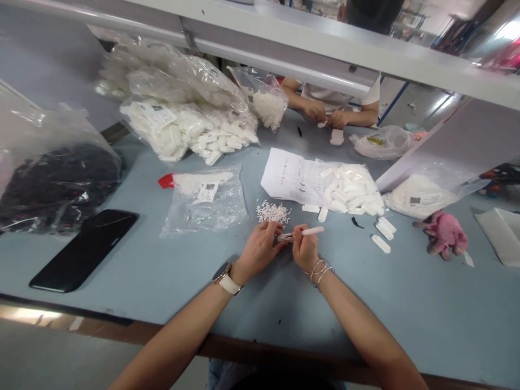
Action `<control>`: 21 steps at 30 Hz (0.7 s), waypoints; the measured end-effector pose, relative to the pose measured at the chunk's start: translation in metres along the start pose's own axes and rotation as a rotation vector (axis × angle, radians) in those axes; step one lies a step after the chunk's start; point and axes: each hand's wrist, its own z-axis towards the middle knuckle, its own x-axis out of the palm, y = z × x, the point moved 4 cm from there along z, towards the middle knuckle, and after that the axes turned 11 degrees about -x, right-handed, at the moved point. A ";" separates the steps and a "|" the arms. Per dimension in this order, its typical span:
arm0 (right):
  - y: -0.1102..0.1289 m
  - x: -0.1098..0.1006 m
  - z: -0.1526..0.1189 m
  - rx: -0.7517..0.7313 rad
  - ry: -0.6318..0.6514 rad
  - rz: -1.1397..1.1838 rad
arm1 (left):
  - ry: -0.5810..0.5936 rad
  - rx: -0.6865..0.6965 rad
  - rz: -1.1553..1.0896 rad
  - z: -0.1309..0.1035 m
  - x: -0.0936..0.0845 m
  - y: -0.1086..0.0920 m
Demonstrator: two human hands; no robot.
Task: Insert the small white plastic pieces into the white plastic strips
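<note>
My right hand (304,248) is closed around a pale pink pen-like tool (312,231), its plain end sticking out to the right. Opposite it, my left hand (263,246) has thumb and fingers pinched at a small, narrow piece (285,237) between the hands; its kind is too small to make out. Just beyond my fingers lies a loose pile of tiny white parts (273,212). White rectangular plastic pieces (323,213) rest past my right hand, next to a clear bag of similar white pieces (352,188) and a printed paper sheet (289,176).
A labelled clear bag (203,203) with a red scoop-like end (166,181) lies left. Large bags of white parts (190,119) stand behind it. A black phone-like slab (85,250), a pink glove (444,235) and a white tray (501,235) flank me. A co-worker's hands (327,115) work opposite.
</note>
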 end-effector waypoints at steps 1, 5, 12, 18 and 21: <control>0.001 0.000 0.001 -0.015 0.003 -0.012 | -0.001 0.000 -0.003 0.000 0.000 0.000; 0.004 0.002 0.002 -0.072 0.077 -0.040 | -0.007 0.002 -0.009 -0.001 0.001 0.001; 0.013 0.005 0.002 -0.210 0.191 -0.013 | -0.005 0.009 -0.011 -0.001 0.003 0.002; 0.009 -0.002 0.000 -0.121 0.011 -0.023 | -0.013 0.002 0.012 -0.001 0.002 0.001; 0.005 -0.004 -0.002 -0.075 -0.033 -0.031 | -0.013 0.003 0.012 -0.001 0.001 0.001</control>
